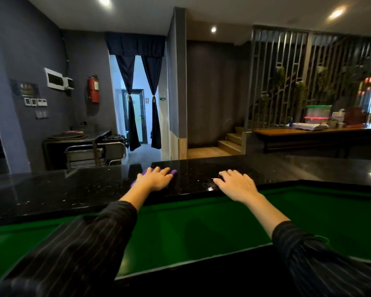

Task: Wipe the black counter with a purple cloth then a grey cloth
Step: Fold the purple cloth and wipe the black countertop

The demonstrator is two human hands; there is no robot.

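Grey walls were lit by ceiling spots. Fire extinguisher was hung left of curtained doorway; stairs, slatted screen were seen right of it.

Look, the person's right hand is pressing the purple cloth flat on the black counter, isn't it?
No, it is the left hand that presses the purple cloth flat on the black counter. The right hand lies on the counter with no cloth showing under it, as the head view shows.
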